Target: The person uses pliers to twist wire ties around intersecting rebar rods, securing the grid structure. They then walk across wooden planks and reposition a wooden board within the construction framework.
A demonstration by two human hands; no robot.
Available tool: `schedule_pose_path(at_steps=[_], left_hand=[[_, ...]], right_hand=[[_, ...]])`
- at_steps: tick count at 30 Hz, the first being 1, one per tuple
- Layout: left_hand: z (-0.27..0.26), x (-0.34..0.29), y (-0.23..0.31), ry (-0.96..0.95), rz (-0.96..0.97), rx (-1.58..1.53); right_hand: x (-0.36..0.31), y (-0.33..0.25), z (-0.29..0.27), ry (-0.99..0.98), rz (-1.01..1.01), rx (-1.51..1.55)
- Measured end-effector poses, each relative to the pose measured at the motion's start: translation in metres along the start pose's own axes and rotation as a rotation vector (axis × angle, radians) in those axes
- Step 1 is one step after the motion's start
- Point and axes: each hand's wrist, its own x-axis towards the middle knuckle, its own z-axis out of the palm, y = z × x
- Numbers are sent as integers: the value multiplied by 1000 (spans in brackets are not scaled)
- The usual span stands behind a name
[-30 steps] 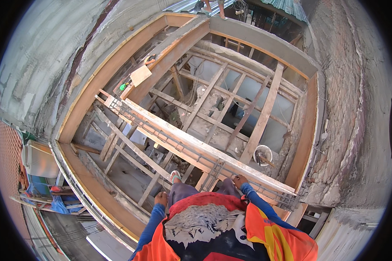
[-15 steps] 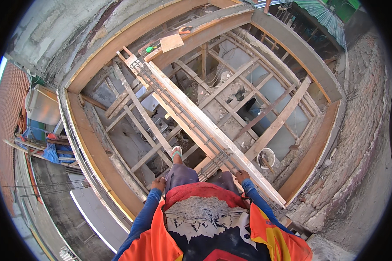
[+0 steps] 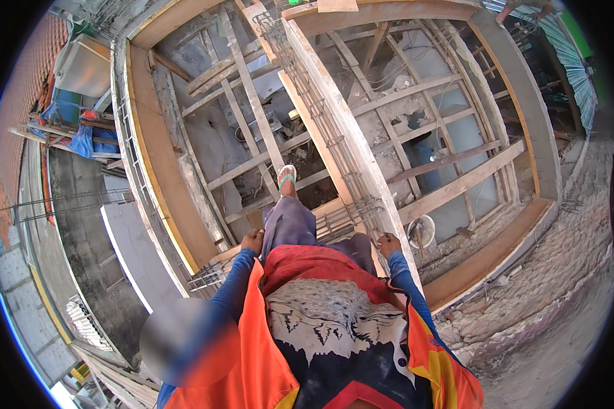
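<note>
My left hand hangs beside my left thigh, fingers loosely curled, nothing visible in them. On the other side, my right hand is also curled with nothing visible in it, close to the long pale wooden board; whether it touches the board I cannot tell. Alongside that board runs a rebar cage of thin dark steel bars. My left foot, in a sandal, is out ahead on the timber framing; my right foot is hidden.
Below lies an open timber grid with deep gaps. A white bucket sits right of the board. Brown formwork panels edge the opening. Rough masonry rises at right; part of another person shows far right.
The view has swung and moved forward, so the board and rebar cage stand more upright in it. My right hand appears farther from the board's edge. Part of another person now shows.
</note>
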Motion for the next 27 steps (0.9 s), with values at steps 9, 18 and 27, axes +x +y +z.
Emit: schedule_pose_path(at_steps=[9, 18, 27], left_hand=[[-29, 72, 4, -155, -146, -218], [-109, 202, 31, -111, -212, -488], [-131, 244, 7, -107, -235, -591]], right_hand=[[-38, -11, 24, -24, 98, -159], [-98, -84, 86, -104, 273, -668], [-75, -151, 106, -252, 73, -641]])
